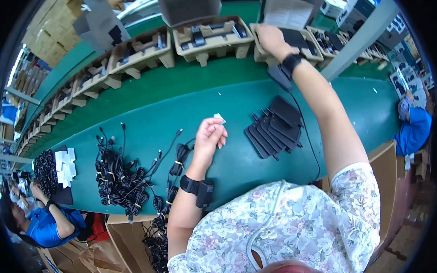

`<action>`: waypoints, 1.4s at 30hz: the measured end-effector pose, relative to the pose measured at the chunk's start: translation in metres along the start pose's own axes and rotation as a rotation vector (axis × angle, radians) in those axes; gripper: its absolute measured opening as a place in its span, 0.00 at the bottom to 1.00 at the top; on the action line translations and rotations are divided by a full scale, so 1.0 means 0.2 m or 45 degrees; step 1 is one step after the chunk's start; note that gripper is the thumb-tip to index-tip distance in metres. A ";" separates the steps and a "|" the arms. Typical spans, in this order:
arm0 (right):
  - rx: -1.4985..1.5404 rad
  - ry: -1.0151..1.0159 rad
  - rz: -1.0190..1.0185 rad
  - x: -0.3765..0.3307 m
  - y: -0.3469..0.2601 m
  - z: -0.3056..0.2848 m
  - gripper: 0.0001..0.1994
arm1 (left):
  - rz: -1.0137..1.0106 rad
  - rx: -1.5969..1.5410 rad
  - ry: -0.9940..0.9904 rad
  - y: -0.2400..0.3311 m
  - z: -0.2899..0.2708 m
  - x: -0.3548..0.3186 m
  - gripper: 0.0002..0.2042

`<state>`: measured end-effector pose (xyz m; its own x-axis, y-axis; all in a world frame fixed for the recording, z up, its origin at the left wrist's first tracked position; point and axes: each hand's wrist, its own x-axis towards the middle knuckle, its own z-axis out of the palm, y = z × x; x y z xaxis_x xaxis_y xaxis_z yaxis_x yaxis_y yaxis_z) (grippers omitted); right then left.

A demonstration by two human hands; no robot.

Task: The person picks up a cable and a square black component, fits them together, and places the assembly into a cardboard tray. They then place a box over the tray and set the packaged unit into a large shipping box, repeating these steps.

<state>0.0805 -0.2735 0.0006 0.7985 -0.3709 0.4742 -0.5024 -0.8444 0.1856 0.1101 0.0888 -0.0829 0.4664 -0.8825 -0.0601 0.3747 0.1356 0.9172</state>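
My left hand (210,136) is over the green table with its fingers curled in. A small white slip (219,118), perhaps paper, shows at its fingertips. My right arm stretches to the far side, where my right hand (274,40) is at a moulded pulp tray (262,55). Its fingers point down at the tray's left end, and what they hold, if anything, is hidden. Dark flat pieces (295,39) lie in that tray. Between my arms, several flat black panels (276,129) with short stubs lie fanned out on the table.
Bundled black cables (120,179) lie at the left, with more beside my left forearm. A row of pulp trays (212,40) with black parts runs along the back. A grey post (361,38) rises at the right. Blue-shirted people sit at far left (51,227) and right (415,126).
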 end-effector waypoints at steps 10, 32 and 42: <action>-0.003 -0.083 0.030 -0.09 0.13 -0.05 0.09 | -0.060 0.028 0.005 -0.02 0.03 0.02 0.07; 1.164 -0.640 0.319 -0.41 -0.17 -0.28 0.18 | -0.035 0.076 0.046 -0.05 -0.02 0.03 0.07; 0.984 -0.173 0.534 0.30 -0.06 0.10 0.20 | -0.066 0.065 0.030 -0.02 -0.01 -0.01 0.07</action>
<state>0.1419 -0.2932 0.0093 0.6563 -0.7092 0.2576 -0.4372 -0.6357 -0.6362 0.1088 0.0896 -0.0875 0.4662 -0.8769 -0.1167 0.3579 0.0663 0.9314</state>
